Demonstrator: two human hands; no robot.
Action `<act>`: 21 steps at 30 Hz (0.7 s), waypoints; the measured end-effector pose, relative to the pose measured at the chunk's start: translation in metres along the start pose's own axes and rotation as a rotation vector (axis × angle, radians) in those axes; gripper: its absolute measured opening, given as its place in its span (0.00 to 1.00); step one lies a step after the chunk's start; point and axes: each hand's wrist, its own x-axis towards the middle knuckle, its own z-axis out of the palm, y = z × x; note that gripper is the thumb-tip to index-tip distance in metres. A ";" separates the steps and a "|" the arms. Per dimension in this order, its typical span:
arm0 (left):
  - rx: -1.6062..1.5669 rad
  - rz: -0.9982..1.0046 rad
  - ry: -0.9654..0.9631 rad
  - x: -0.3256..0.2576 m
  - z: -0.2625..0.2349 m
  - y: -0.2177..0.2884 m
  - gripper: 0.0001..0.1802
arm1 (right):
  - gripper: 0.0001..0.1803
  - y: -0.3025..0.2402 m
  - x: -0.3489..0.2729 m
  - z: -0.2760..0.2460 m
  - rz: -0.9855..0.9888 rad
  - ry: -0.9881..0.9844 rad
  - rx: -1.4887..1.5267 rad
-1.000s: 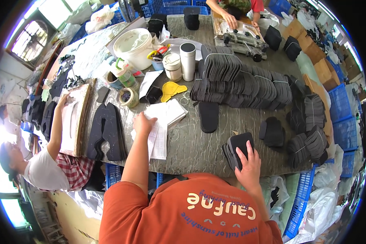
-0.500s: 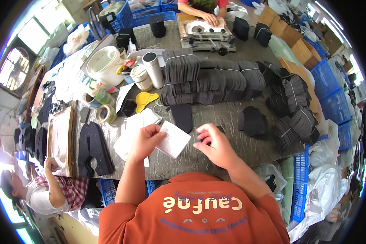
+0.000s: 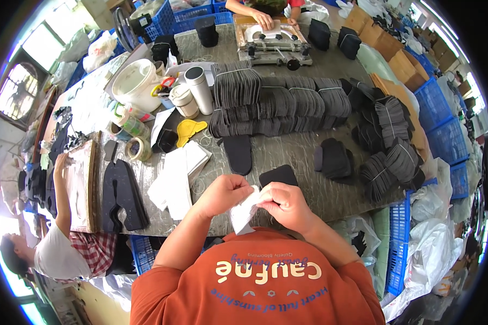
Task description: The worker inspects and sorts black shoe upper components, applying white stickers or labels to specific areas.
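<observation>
Both my hands meet close to my chest at the table's near edge. My left hand [image 3: 225, 196] is closed in a pinch on one side of a small white paper sheet [image 3: 243, 213]. The other side of the sheet is pinched by my right hand [image 3: 283, 206], and the paper looks bent between them. Just beyond my right hand lies a black flat piece with rounded corners [image 3: 279, 174], partly covered by that hand. A longer black insole-shaped piece [image 3: 237, 154] rests farther off. Left of it, loose white papers [image 3: 174, 181] lie overlapped.
Tied stacks of dark grey pieces [image 3: 287, 103] run across the table's middle, with more bundles [image 3: 391, 157] at right. A white bucket [image 3: 135, 81], a tumbler [image 3: 199, 89] and tape rolls [image 3: 139, 149] stand left. One co-worker handles a framed jig [image 3: 271, 46] opposite; another reaches in at left.
My hands have come together, and my right hand now pinches the paper that my left hand held alone. The sheet has moved nearer my chest and bent. The co-worker at left has reached farther forward.
</observation>
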 end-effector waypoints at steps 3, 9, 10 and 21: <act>0.066 0.006 0.101 0.006 0.002 -0.011 0.11 | 0.06 0.005 -0.012 0.003 -0.121 0.090 -0.056; 0.544 0.268 0.057 -0.018 0.006 -0.007 0.09 | 0.01 0.017 -0.023 -0.041 0.364 0.414 0.263; 0.558 0.414 -0.009 -0.020 0.010 -0.001 0.08 | 0.02 0.013 -0.016 -0.048 0.407 0.377 0.112; 0.745 0.687 -0.062 -0.002 0.042 -0.019 0.10 | 0.02 0.058 -0.017 -0.013 0.564 0.377 0.020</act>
